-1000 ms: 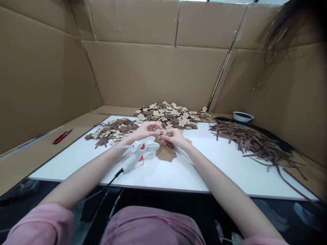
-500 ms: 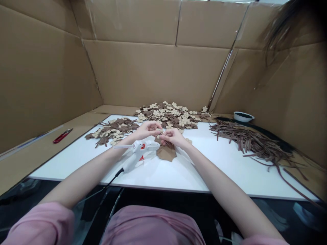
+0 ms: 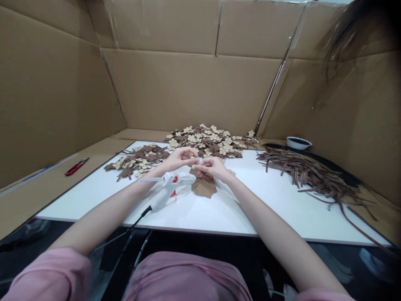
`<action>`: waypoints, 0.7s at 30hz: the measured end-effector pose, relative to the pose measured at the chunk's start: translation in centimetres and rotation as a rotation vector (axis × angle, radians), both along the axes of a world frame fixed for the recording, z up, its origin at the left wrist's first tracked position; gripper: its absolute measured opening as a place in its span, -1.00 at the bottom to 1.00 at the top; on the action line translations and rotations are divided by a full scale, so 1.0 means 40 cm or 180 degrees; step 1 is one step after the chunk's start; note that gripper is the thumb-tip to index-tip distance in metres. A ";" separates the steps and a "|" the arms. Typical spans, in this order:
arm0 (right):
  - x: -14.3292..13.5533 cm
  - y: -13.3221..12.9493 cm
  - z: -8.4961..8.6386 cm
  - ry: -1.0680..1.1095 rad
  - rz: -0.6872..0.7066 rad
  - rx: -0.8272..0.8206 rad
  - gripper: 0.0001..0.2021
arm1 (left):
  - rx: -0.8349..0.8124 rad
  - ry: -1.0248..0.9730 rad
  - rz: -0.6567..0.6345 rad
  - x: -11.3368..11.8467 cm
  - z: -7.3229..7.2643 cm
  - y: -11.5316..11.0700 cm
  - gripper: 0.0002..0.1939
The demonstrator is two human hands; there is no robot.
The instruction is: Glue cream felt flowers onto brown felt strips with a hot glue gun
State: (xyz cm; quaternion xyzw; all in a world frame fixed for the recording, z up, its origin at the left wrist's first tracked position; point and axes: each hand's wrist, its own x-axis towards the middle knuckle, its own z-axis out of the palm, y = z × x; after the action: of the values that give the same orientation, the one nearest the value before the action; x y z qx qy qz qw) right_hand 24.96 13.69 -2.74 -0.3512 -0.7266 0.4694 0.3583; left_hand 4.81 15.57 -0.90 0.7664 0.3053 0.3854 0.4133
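Between the fingertips of both hands is a small beige flower cutout (image 3: pixel 197 160), mostly covered by the fingers. My left hand (image 3: pixel 181 158) pinches it from the left with thumb and forefinger. From the right, my right hand (image 3: pixel 214 168) closes its fingertips at the flower's lower edge; a thin brown strip seems to show beneath them, too small to be sure. Under the hands lies a brown piece of leather-like material (image 3: pixel 204 188) on the white board (image 3: pixel 194 215). A white glue gun (image 3: pixel 167 188) with a red trigger stands just left of that piece, its nozzle pointing right.
Beige and brown flower cutouts form a large pile (image 3: pixel 206 140) at the back and a smaller pile (image 3: pixel 140 159) at left. Brown strips (image 3: pixel 307 171) lie at right, near a white bowl (image 3: pixel 298 144). A red cutter (image 3: pixel 77 167) rests far left. Cardboard walls (image 3: pixel 188 88) surround the board.
My left hand has risen very slightly, and its fingers have shifted a little at the flower. My right hand and the glue gun stay almost where they were.
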 end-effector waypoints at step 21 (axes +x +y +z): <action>0.004 -0.003 0.004 -0.0085 -0.0024 0.0126 -0.58 | 0.0018 -0.0244 0.0070 0.006 -0.008 0.004 -0.60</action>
State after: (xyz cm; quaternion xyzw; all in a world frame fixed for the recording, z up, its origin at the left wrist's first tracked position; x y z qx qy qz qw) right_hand 25.11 13.56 -2.59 -0.3529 -0.7392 0.4488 0.3572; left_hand 5.03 15.74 -1.22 0.7489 0.2966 0.4199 0.4182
